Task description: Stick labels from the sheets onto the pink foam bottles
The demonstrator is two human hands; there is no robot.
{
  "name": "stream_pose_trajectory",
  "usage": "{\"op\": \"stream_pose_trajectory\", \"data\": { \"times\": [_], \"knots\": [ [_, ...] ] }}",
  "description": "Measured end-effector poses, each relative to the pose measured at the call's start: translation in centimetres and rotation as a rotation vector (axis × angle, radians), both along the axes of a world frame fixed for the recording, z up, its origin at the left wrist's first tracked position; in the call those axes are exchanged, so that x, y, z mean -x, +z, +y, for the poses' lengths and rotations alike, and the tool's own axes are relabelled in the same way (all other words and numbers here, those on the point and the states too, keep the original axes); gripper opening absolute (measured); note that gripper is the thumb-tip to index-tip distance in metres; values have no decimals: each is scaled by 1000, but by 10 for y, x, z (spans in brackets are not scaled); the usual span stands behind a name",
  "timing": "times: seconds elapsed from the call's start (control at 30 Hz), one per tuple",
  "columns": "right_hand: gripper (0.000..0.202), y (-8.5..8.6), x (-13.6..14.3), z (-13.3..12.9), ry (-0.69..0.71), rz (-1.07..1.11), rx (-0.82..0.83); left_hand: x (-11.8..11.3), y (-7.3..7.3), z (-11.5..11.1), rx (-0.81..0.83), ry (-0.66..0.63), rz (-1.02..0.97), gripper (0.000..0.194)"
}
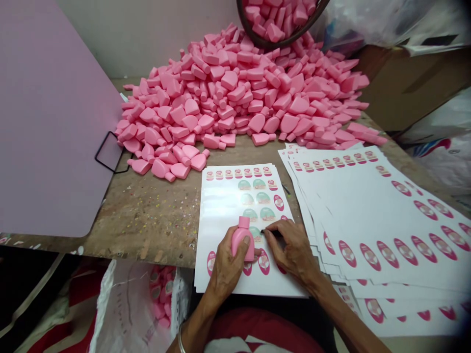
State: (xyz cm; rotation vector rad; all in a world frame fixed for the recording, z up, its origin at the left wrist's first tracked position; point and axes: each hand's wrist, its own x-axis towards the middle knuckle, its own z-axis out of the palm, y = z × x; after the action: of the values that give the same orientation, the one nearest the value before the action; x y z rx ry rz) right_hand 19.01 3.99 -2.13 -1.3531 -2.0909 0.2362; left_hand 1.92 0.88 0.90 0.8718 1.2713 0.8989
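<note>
The pink bottle looked like smooth, satin plastic; the sticker sheet was glossy paper, the tabletop rough, scuffed wood, the carton matt cardboard, the bangle shiny metal.

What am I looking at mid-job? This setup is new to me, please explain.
There is no machine: these are a person's two bare hands, in one picture from a head-worn camera looking forward and down. The left hand holds a capped pink plastic bottle. The right hand pinches a small dark object, too unclear to name, over a white paper sticker sheet. On the brown wooden table lie a heap of pink bottles and, to the right, loosely stacked white sticker sheets.
</note>
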Motion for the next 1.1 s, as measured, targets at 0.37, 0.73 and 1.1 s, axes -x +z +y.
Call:
{"op": "stream_pose_trajectory", "data": {
  "times": [0.37, 0.73, 1.1],
  "knots": [
    [13, 2, 8, -1, -66, -64, 10, 0, -3, -1, -3, 14, -56, 39],
    [24, 16, -5, 5, -212, 481, 312, 3, 4, -1, 42, 62, -128, 46],
    [25, 53, 29, -8, -99, 609, 496, 1, 11, 0, 112, 334, -466, 57]
  ]
}}
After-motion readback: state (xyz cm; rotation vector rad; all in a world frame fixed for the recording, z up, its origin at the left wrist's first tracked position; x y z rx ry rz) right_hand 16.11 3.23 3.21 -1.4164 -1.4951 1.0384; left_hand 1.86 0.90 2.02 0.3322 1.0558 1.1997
